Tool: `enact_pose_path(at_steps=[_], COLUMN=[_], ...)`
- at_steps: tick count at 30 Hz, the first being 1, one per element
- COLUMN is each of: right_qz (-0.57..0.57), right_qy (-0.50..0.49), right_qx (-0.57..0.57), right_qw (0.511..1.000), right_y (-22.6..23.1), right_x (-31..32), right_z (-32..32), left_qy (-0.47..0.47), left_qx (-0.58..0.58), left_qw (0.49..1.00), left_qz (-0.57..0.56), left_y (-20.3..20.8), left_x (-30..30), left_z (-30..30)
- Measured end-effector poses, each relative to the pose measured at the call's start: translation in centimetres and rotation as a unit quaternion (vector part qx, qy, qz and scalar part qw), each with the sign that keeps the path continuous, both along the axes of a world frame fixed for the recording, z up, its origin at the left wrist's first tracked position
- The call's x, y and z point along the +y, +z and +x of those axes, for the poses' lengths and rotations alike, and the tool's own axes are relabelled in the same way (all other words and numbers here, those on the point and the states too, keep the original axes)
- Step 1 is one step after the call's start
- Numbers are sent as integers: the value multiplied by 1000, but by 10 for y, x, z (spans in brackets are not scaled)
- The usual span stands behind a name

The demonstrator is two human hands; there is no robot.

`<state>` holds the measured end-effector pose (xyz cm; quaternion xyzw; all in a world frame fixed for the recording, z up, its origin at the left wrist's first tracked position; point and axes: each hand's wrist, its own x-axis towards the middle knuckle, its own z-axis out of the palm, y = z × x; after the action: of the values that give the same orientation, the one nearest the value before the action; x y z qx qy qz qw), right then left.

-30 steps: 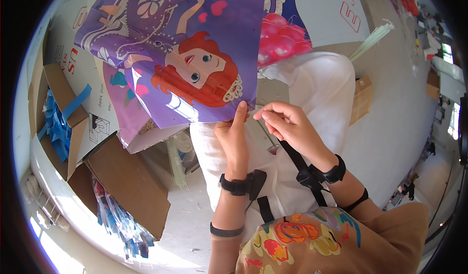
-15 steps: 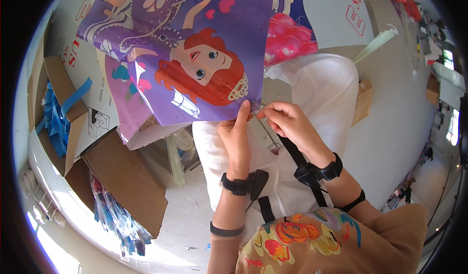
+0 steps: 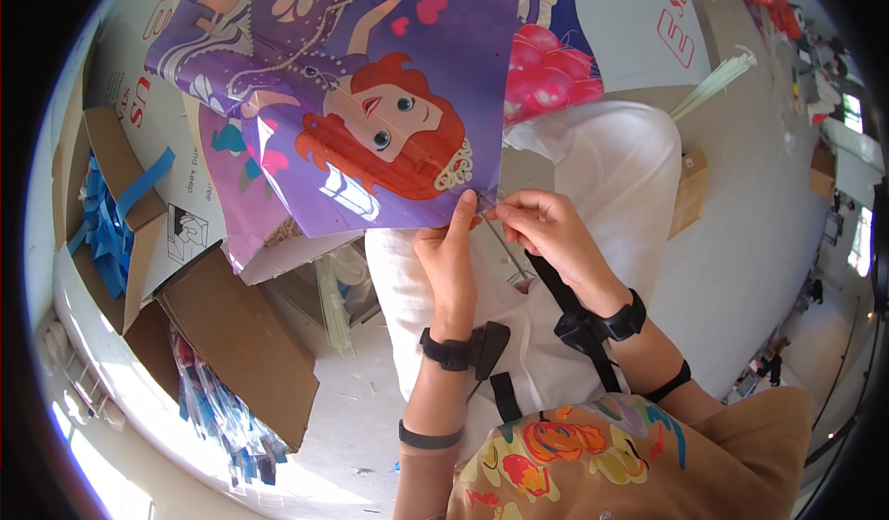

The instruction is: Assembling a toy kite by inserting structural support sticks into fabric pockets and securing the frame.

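A glossy purple plastic sheet [image 3: 306, 168], printed with a red-haired cartoon princess lying sideways, spreads over the upper middle. My left hand [image 3: 448, 259] grips its near right corner, thumb on top and the other fingers underneath. Close beside that corner, my right hand [image 3: 542, 228] is pinched, thumb against forefinger; what lies between the tips is too small to make out. A thin rod [image 3: 503, 251] slants below the fingers, above my lap. More printed sheet with pink balloon shapes [image 3: 551, 75] shows behind the purple one, by my white-clad knee.
On the left, an open cardboard box [image 3: 139, 196] holds blue strips [image 3: 106, 233]. Nearer, another brown box [image 3: 241, 344] has clear-wrapped packets [image 3: 227, 409] spilling out. Large white printed cartons [image 3: 639, 25] stand at the back. Pale thin strips [image 3: 713, 85] lie bundled at the right, above a small box [image 3: 688, 196].
My right fingertips have shifted slightly left, closer to the sheet's corner. The sheet's near edge has lifted a little; my left hand keeps its hold.
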<state>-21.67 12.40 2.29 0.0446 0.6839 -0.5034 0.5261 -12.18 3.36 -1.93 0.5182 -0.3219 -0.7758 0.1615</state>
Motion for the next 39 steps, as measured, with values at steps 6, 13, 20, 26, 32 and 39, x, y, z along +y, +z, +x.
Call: enact_pose_path(at_steps=[6,13,20,26,32,39], right_qz=[25,34,10,32,30,-91], right_qy=[12,53,83,79,70,9], right_qx=[19,53,37,27,90,38], right_qw=[999,997,996,996,993,995], right_y=[5,3,-3,-4,-8,13], right_x=[-2,-2,-1,-12,-16,-10], right_z=[-1,-3,-11,-17,-8,1], left_qy=[-4,-13,-24,-57,-10,34], left_qx=[-7,-8,-6,-12,-12,68], left_qw=[1000,1000,999,998,999,997], left_qz=[-3,-7,-20,-31,-38,15], left_y=[2,1,0,-3,3,22], left_x=[-2,-1,-1,-1,-2,-7], left_z=[0,1,2,5,-1,20])
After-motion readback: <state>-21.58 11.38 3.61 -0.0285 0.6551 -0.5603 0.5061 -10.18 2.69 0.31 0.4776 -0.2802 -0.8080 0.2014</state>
